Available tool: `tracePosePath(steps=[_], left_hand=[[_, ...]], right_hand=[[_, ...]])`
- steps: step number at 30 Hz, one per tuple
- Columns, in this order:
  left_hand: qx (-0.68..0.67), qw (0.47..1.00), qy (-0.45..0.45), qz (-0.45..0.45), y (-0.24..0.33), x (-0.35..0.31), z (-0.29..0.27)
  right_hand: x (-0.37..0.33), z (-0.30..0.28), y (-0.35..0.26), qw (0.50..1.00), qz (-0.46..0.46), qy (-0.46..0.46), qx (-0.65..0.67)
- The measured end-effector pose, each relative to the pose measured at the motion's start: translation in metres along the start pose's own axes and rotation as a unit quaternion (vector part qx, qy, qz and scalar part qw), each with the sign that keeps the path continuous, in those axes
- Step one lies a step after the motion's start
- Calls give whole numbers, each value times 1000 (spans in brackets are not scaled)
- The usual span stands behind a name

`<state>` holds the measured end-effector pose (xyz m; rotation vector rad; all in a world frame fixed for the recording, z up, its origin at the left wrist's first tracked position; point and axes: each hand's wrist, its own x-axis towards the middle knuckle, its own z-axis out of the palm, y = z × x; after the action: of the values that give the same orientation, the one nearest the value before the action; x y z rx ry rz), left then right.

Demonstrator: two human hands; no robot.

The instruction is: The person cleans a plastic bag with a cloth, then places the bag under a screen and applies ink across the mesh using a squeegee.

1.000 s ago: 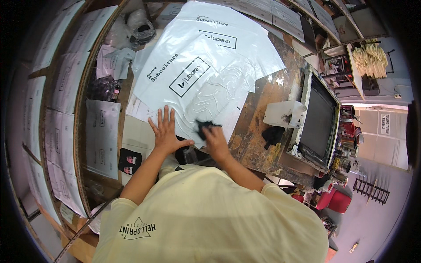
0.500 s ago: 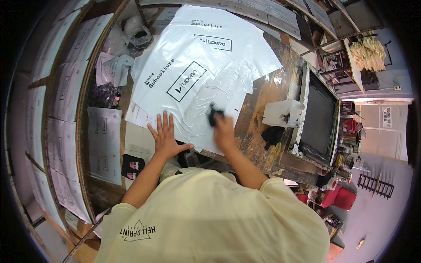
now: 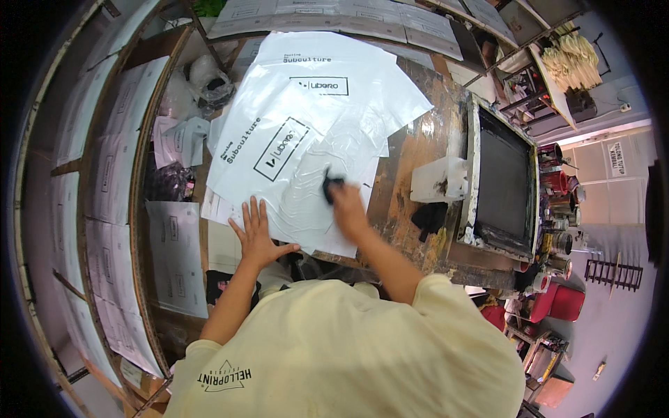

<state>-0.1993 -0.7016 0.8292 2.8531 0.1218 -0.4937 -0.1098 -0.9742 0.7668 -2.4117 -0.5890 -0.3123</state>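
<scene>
Head view: R hand [image 3: 348,209], blurred, is clamped on a blk cloth [image 3: 328,187] over the wrinkled part of a printed white plastic sheet [image 3: 306,129] on the tabletop [image 3: 397,184]; L hand [image 3: 256,240], fingers apart, rests at its near edge. Step's prob. rubbing; next stroke calls for L hand pinning it w/ firm pressure.

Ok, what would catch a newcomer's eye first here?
The big white sheet on the table, wrinkled where the right hand holds a black cloth. The left hand lies splayed at the sheet's near edge. Then the dark framed screen, to the right.
</scene>
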Motion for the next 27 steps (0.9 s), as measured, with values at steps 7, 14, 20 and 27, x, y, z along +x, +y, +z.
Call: tracePosePath(steps=[7, 14, 20, 27], left_hand=[[-11, 1000, -2, 7, 0, 0, 3], [-5, 1000, -27, 1, 2, 3, -4], [-25, 999, -35, -8, 3, 0, -3], [4, 1000, -27, 6, 2, 2, -4]], right_hand=[[52, -1, 25, 988, 110, 109, -20], [78, -19, 48, 977, 164, 91, -105], [5, -25, 9, 992, 117, 22, -39], [89, -30, 61, 978, 174, 81, -79]])
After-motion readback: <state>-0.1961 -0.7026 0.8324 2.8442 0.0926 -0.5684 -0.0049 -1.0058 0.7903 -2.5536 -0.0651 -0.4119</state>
